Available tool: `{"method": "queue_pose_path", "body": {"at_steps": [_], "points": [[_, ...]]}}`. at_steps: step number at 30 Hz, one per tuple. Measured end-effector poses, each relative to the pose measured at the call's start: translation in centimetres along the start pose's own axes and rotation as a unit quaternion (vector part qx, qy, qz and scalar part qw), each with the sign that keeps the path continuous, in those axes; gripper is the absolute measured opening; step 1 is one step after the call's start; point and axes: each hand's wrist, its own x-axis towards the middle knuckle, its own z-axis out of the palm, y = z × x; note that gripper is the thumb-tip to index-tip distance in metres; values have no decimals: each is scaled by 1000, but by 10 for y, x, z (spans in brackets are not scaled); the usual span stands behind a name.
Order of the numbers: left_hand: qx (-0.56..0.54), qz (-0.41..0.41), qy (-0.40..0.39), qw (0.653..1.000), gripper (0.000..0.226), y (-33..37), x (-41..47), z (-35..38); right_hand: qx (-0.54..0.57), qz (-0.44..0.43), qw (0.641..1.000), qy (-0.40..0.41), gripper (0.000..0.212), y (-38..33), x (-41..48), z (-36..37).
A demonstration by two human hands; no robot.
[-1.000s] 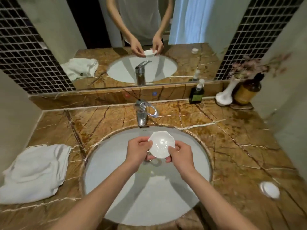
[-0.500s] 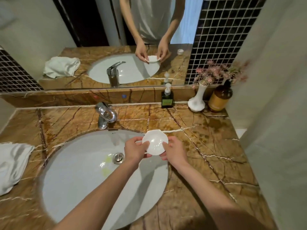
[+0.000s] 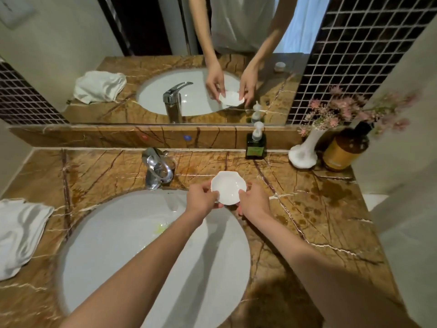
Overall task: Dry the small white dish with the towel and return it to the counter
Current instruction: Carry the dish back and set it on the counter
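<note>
Far left, the towel (image 3: pixel 20 233) lies crumpled on the marble surface (image 3: pixel 319 209), well apart from the action. Next comes the sink (image 3: pixel 123 245) with the tap (image 3: pixel 157 169) behind it. Over the sink's back right rim, the left hand (image 3: pixel 201 200) pinches the dish (image 3: pixel 228 191) on its left edge, fingers closed on the rim, and the right hand (image 3: pixel 254 202) grips the other side, so the dish is held level between them. Far right stand a soap bottle (image 3: pixel 255 144), a white vase (image 3: pixel 303 153) and a brown bottle (image 3: pixel 344 147).

Brown veined marble bench (image 3: pixel 331 221): crumpled white towel (image 3: pixel 20 233) far left; soap bottle (image 3: pixel 255 144), white vase (image 3: pixel 303 153), amber bottle (image 3: pixel 343 150) along back right.
</note>
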Motion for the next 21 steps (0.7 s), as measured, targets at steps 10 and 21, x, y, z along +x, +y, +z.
{"method": "queue_pose_path", "body": {"at_steps": [10, 21], "points": [[127, 41, 89, 987, 32, 9, 58, 16, -159, -52, 986, 22, 47, -19, 48, 12], [168, 68, 73, 981, 33, 5, 69, 20, -157, -22, 987, 27, 45, -15, 63, 23]]}}
